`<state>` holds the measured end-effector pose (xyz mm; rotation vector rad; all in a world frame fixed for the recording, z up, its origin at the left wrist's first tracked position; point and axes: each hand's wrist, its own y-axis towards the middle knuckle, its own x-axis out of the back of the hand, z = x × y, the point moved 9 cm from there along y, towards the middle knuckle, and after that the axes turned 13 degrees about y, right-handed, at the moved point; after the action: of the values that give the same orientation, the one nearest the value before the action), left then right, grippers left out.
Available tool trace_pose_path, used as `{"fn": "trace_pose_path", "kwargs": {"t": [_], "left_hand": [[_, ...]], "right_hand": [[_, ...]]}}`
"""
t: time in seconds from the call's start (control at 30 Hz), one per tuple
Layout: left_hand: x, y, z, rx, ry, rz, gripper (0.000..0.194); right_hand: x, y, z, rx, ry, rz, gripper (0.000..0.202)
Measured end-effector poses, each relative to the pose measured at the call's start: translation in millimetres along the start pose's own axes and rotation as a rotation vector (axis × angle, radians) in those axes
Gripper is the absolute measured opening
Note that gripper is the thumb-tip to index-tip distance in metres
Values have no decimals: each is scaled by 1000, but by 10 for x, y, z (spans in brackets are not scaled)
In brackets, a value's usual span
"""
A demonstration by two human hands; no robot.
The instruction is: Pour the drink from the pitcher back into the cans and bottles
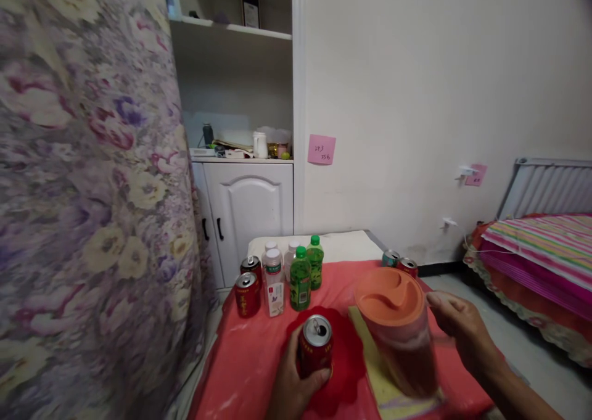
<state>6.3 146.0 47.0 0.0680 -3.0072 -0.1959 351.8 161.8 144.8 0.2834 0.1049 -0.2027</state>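
Note:
My left hand (296, 380) is wrapped round a dark red drink can (316, 349) with an opened top, held upright over a red scalloped mat (349, 352). On the right, my right hand (456, 315) grips the handle side of a clear pitcher (407, 352) with an orange lid (391, 296). Dark liquid shows inside the pitcher, which tilts slightly and is blurred low down. Under it lies a yellow cloth (382, 386). The pitcher's handle is mostly hidden by my fingers.
Behind the left hand stand red cans (248, 296), pale bottles (274, 284) and green bottles (301, 281). Two more cans (407, 267) are at the table's back right. A floral curtain (92, 192) hangs left; a bed (541, 266) is at right.

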Motion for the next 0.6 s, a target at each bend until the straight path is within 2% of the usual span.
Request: {"fn": "trace_pose_path", "kwargs": {"t": [0.3, 0.4, 0.6], "left_hand": [[-107, -65, -109, -12, -8, 39, 83], [-102, -73, -121, -13, -6, 31, 86], [-132, -88, -186, -98, -41, 71, 83]], "right_hand": [[-158, -136, 239, -14, -142, 127, 56], [-217, -148, 246, -38, -134, 142, 56], [-358, -146, 239, -50, -134, 200, 53]]}}
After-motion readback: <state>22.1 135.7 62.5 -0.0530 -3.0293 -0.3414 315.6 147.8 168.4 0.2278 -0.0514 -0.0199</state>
